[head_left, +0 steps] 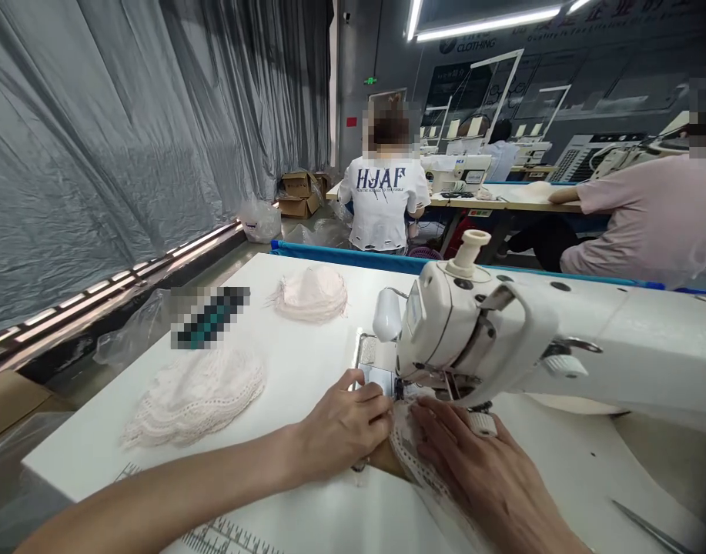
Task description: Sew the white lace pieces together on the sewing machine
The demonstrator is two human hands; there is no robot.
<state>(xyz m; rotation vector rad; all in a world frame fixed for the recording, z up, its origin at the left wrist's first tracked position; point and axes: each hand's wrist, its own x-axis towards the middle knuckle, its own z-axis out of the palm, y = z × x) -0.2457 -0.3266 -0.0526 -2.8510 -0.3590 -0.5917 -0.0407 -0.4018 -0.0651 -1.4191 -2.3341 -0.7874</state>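
A white sewing machine (445,308) stands over the table, its needle area partly hidden by its own head. Under the presser foot runs a strip of pale lace fabric (407,446). My left hand (349,423) is left of the needle, fingers curled and closed at the lace's edge; its fingertips are partly hidden. Flat on the lace, just right of the foot, lies my right hand (473,454) with fingers stretched forward. Two piles of pale fabric pieces rest on the left: a scalloped lace pile (196,396) nearer me and a smaller pile (312,292) farther back.
Pointed metal tweezers or scissors (647,525) lie at the lower right. Ruler markings (229,536) show on the white tabletop (306,369). A blue strip (353,256) borders the far edge. Beyond it sit a person in a white shirt (381,204) and another in pink (658,215).
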